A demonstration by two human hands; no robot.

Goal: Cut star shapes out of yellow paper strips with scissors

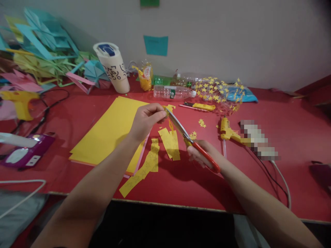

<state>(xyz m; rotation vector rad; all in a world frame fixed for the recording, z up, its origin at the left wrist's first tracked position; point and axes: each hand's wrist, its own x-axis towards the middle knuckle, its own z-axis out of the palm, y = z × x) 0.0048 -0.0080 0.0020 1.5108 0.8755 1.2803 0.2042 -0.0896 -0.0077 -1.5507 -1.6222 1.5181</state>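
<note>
Left hand (pixel 145 120) pinching paper (pixel 167 112), right hand (pixel 198 155) gripping scissors (pixel 190 139), we could nick fingertips (pixel 162 114) should the nearby blades (pixel 177 123) slip.

The left hand (pixel 146 120) hides part of the yellow scrap (pixel 167 113), so its shape is not clear. Square blocks blur the pale object (pixel 258 139). The green note (pixel 150 2) is cut by the top edge.
</note>
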